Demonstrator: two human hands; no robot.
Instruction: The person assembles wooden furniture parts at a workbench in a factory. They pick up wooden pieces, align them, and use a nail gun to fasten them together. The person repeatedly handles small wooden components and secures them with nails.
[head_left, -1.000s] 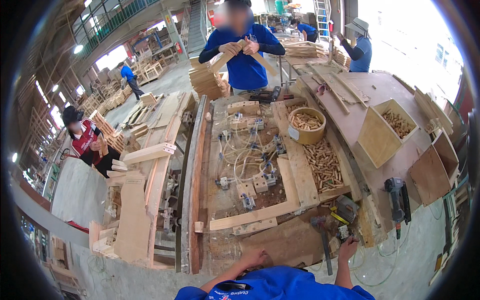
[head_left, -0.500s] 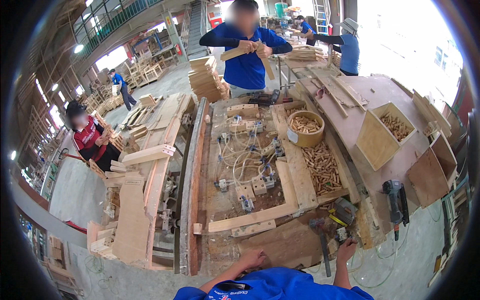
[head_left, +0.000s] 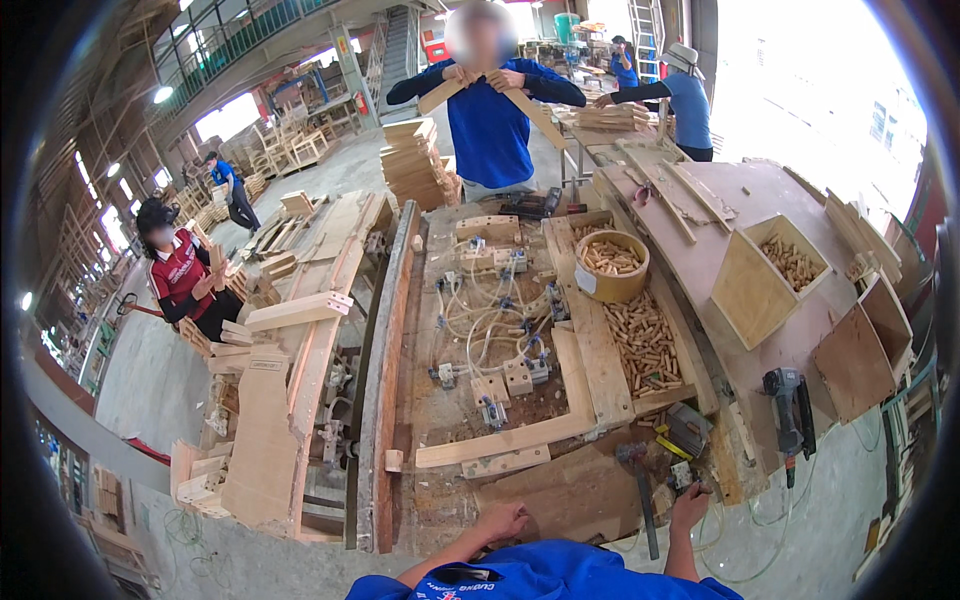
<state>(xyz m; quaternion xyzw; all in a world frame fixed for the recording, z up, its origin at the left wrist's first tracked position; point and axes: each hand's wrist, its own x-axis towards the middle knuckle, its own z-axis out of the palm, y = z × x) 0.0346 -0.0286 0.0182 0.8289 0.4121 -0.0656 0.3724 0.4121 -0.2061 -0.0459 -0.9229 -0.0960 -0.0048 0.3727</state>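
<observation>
My left hand (head_left: 503, 521), fingers curled in with nothing visible in them, rests at the near edge of the bench beside a brown cardboard sheet (head_left: 570, 490). At the bench's near right corner, the fingers of my right hand (head_left: 689, 507) close on a small air valve (head_left: 683, 474). A hammer (head_left: 640, 497) lies between my hands, its handle toward me. Ahead is a clamping jig with clear air hoses (head_left: 490, 315) and small air cylinders (head_left: 491, 411). An L of light wooden pieces (head_left: 510, 438) lies in its near right corner.
Wooden dowels fill a round tub (head_left: 612, 283), a bench trough (head_left: 645, 345) and a wooden box (head_left: 757, 290). An air nailer (head_left: 789, 415) hangs at right. Across the bench, a co-worker (head_left: 490, 125) holds two joined wooden pieces. Stacked wood (head_left: 412, 165) stands behind.
The co-worker across the bench has raised the joined wooden pieces and swung them into an inverted V. The person in red at left has shifted. My hands stay nearly in place.
</observation>
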